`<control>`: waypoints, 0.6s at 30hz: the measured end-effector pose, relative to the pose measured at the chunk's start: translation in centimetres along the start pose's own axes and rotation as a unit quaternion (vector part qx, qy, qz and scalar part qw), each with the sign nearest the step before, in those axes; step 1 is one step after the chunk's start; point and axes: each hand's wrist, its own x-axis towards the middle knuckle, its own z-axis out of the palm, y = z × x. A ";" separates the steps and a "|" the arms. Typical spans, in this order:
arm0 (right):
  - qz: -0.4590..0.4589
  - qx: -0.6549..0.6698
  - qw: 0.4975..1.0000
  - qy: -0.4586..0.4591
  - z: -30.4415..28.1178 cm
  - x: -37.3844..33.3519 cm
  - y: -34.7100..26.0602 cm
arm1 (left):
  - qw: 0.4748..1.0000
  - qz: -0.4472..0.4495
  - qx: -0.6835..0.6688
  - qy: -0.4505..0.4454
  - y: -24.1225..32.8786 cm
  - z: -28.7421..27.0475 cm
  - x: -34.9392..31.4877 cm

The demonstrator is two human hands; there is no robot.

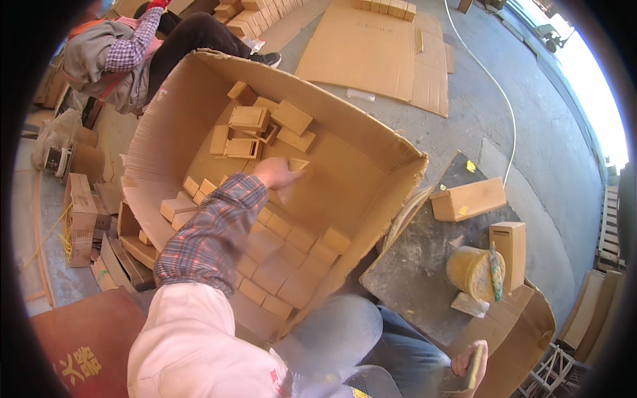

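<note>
My left hand [277,174], at the end of a plaid sleeve, reaches into a large cardboard carton [358,126]. Its fingers are closed on a small wooden piece [298,164], mostly hidden and slightly blurred. Just beyond it lies a loose heap of wooden boxes [249,118], some with open sides. Nearer me, more wooden boxes [292,255] sit in close rows on the carton's bottom. Low on the right, beside my knee, my right hand [461,361] grips a flat wooden piece [475,366], seen nearly edge-on.
A dark work board [411,265] at right bears a long wooden box [468,199], an upright wooden box [509,249] and a yellowish tub [470,270] with a brush [495,272]. Flattened cardboard [365,50] lies beyond the carton. Another person [126,63] sits at far left.
</note>
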 end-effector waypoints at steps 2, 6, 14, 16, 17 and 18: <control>0.107 0.178 0.976 -0.067 0.4 -0.7 -2.3 | 0.969 0.015 -0.240 -0.047 1.7 -2.2 -4.6; 0.000 0.022 0.960 -0.278 1.2 -3.9 -6.7 | 0.799 0.053 -0.572 -0.177 5.2 -4.3 -16.1; -0.328 -0.269 0.860 -0.284 8.3 -14.2 -6.1 | 0.648 0.162 -0.692 -0.275 11.0 -2.1 -33.6; -0.389 -0.267 0.856 -0.213 8.4 -15.1 -6.3 | 0.713 0.178 -0.654 -0.179 12.1 -1.2 -35.8; -0.388 -0.227 0.874 -0.187 8.2 -15.3 -6.7 | 0.739 0.190 -0.632 -0.131 12.7 -0.8 -36.9; -0.378 -0.185 0.893 -0.156 8.0 -15.5 -7.4 | 0.739 0.171 -0.639 -0.127 13.3 -0.4 -37.8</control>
